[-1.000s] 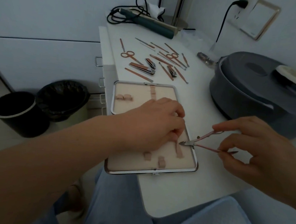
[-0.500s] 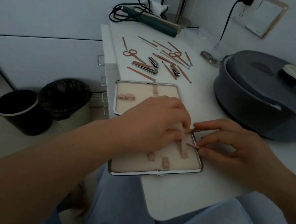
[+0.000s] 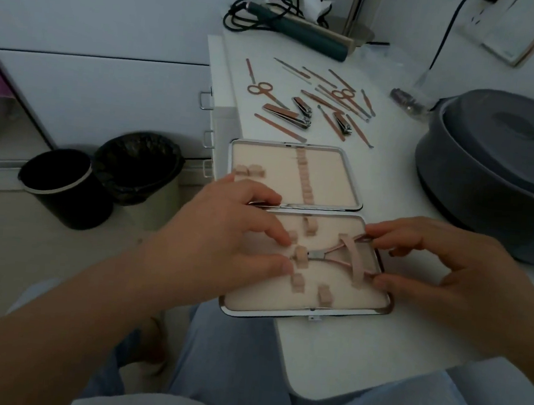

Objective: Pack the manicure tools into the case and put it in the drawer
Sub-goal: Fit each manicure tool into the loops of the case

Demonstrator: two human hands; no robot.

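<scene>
Now, rose-gold cuticle nippers [image 3: 330, 255] lie under a pink elastic strap [image 3: 353, 259] in the open, metal-rimmed pink case [image 3: 307, 314], handles pinched by the right hand [image 3: 441, 278], while the left hand's [image 3: 222, 243] curled fingertips press beside their jaws.

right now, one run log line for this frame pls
step: seating cuticle nipper under strap in open case | left hand: steadies case lining | right hand: pinches nipper handles | remaining tools: loose on desk
</scene>
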